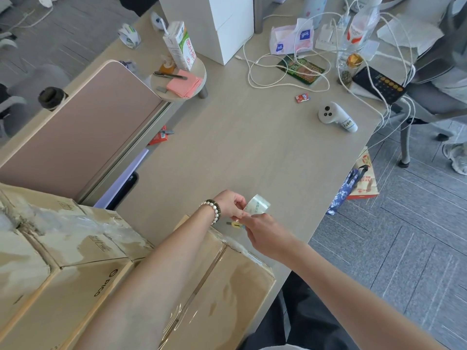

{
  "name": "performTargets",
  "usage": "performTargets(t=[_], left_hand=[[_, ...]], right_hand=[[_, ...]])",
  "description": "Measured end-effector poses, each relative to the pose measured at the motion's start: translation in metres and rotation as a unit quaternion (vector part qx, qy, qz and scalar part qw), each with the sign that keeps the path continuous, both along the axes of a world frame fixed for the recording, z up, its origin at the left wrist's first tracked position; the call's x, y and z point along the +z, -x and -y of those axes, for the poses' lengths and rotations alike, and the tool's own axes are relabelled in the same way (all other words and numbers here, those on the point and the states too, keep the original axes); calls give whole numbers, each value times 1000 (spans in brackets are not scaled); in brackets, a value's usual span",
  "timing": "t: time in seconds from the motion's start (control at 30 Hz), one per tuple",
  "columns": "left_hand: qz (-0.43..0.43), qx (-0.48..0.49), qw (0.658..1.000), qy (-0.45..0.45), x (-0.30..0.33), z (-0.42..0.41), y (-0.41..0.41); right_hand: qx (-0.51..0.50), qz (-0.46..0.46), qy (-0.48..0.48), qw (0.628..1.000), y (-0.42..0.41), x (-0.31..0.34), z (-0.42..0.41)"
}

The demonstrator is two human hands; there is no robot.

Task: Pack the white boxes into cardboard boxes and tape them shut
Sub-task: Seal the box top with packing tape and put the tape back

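A closed cardboard box [235, 286] lies at the table's near edge with clear tape running along its top seam. Just beyond its far end my left hand [231, 204], a bead bracelet on its wrist, pinches a roll of clear tape [259, 204]. My right hand [265, 234] meets it from the right, fingers curled on the tape below the roll. A small yellow cutter [236, 224] peeks out between the two hands. Another taped cardboard box [58, 248] printed with a logo stands to the left. A tall white box [222, 24] stands at the table's far side.
A pink partition panel [83, 127] runs along the left. A small round stand [185, 83] carries a milk carton and pink notes. White cables [285, 72], tissues, bottles, a calculator and a white controller [337, 116] lie at the far right. Bags [356, 180] sit on the floor beside an office chair.
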State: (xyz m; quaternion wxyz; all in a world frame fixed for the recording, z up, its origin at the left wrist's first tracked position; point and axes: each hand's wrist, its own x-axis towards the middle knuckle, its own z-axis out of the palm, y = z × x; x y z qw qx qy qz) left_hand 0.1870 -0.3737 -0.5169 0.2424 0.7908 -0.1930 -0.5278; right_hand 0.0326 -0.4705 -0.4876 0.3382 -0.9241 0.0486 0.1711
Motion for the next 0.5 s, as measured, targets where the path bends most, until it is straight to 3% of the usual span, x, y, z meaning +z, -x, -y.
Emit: performTargets(t=[0.5], left_hand=[[2, -14, 1000, 10, -5, -3, -2]], right_hand=[[12, 6, 18, 1000, 5, 9, 17]])
